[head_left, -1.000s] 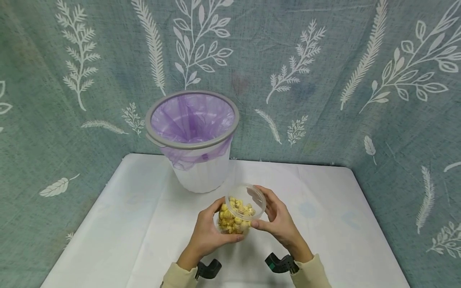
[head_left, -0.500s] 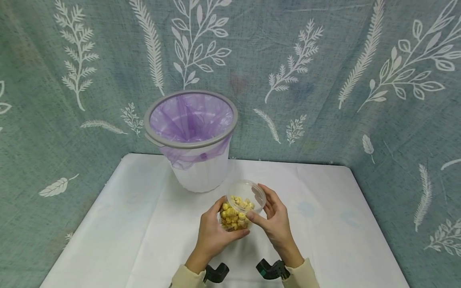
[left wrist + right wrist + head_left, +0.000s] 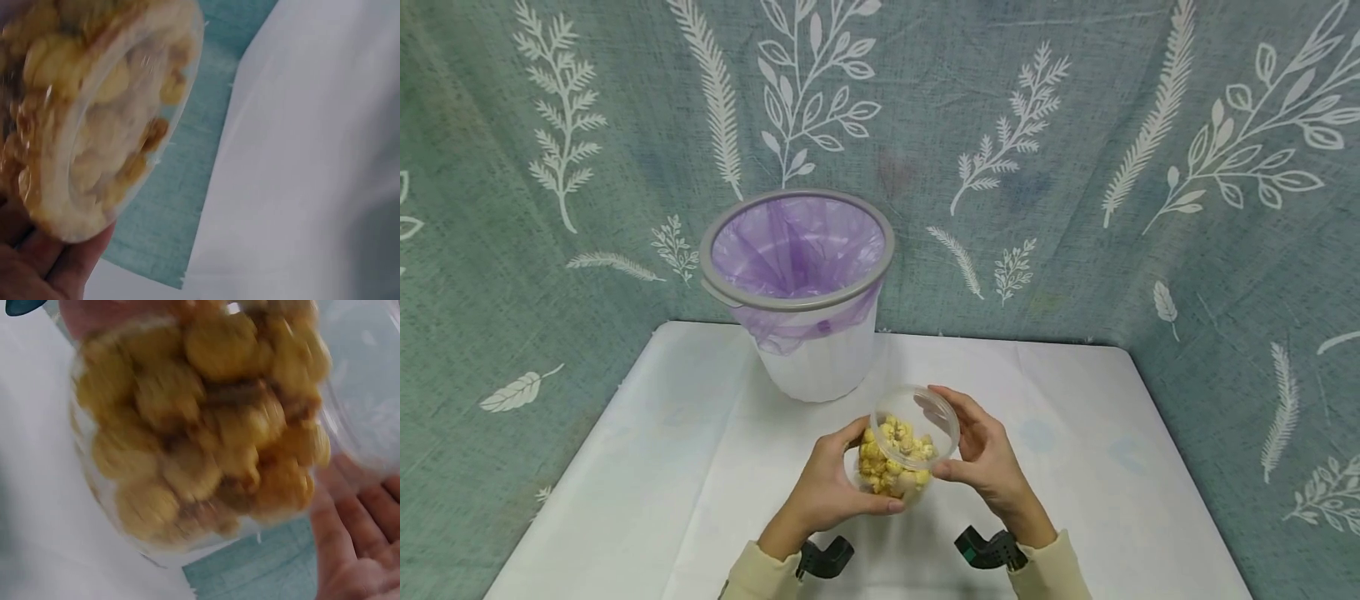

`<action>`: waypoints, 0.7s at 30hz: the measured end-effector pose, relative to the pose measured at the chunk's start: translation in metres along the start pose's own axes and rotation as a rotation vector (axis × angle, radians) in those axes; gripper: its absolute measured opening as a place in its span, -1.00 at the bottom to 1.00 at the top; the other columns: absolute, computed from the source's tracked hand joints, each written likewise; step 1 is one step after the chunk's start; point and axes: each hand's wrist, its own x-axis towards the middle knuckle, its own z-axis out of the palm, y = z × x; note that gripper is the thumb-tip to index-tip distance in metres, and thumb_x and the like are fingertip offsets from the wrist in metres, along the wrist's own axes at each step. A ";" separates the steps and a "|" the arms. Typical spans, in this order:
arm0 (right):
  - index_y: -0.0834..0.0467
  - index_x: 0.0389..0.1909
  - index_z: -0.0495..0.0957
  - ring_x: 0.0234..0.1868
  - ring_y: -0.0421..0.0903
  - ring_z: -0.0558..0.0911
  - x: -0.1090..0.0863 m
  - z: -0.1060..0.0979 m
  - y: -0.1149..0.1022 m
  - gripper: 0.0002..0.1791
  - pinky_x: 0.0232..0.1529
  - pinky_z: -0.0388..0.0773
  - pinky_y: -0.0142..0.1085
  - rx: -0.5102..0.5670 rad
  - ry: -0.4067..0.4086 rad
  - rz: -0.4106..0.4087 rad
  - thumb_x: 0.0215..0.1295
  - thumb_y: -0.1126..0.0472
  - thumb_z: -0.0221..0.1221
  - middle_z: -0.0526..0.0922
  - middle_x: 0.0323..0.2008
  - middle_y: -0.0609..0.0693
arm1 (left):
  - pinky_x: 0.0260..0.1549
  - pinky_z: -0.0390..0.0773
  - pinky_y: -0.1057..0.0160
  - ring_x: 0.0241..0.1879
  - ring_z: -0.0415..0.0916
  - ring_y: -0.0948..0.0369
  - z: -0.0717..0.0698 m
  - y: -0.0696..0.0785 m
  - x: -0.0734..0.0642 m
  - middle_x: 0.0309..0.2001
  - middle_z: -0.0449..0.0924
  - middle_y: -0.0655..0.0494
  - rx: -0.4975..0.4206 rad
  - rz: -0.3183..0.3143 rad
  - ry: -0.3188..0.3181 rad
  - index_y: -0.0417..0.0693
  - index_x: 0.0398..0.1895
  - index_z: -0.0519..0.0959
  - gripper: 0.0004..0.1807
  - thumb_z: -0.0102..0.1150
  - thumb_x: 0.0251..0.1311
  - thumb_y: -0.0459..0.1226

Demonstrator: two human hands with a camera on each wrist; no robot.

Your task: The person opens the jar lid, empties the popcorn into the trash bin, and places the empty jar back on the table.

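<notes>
A clear plastic tub of yellow popcorn (image 3: 887, 475) is held between both hands above the white cloth, its wide round clear rim (image 3: 915, 387) tilted up. My left hand (image 3: 835, 487) grips the tub's lower side, thumb across the near face and fingers behind. My right hand (image 3: 988, 458) holds the clear rim end, with its thumb at the near edge and fingers at the far edge. In the left wrist view the tub's round base (image 3: 119, 119) shows, with popcorn against it. The right wrist view has the packed popcorn (image 3: 200, 425) close up, slightly blurred.
A white bin (image 3: 823, 367) with a grey rim and purple liner (image 3: 801, 250) stands at the back, left of centre. White cloth (image 3: 1075, 467) covers the table. A green leaf-patterned curtain (image 3: 925, 150) hangs behind and at both sides.
The wrists came closer together, then moved apart again. The tub and its rim rose slightly, then tipped back down towards me. Both hands keep their hold.
</notes>
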 end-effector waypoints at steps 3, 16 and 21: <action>0.35 0.56 0.23 0.44 0.15 0.44 0.002 -0.003 -0.002 0.00 0.41 0.46 -0.09 0.026 -0.048 0.001 0.25 0.08 0.52 0.39 0.45 0.29 | 0.30 0.51 -0.04 0.22 0.61 0.16 -0.005 0.002 -0.001 0.21 0.67 0.28 -0.051 -0.017 -0.058 0.13 0.40 0.52 -0.02 0.80 -0.22 -0.11; 0.35 0.57 0.21 0.49 0.03 0.41 0.001 -0.003 0.007 -0.10 0.46 0.38 -0.23 -0.008 0.042 -0.010 0.34 0.19 0.45 0.34 0.49 0.29 | 0.31 0.44 -0.19 0.23 0.59 0.15 0.003 -0.008 -0.002 0.20 0.67 0.27 -0.009 0.003 0.111 0.10 0.41 0.50 0.02 0.81 -0.25 -0.12; 0.34 0.55 0.24 0.48 0.01 0.41 0.003 0.010 0.013 -0.09 0.47 0.35 -0.25 -0.084 0.195 -0.010 0.28 0.27 0.48 0.32 0.50 0.31 | 0.32 0.38 -0.23 0.21 0.58 0.17 0.015 -0.012 -0.001 0.20 0.66 0.27 0.025 -0.015 0.278 -0.01 0.41 0.50 0.07 0.85 -0.32 -0.12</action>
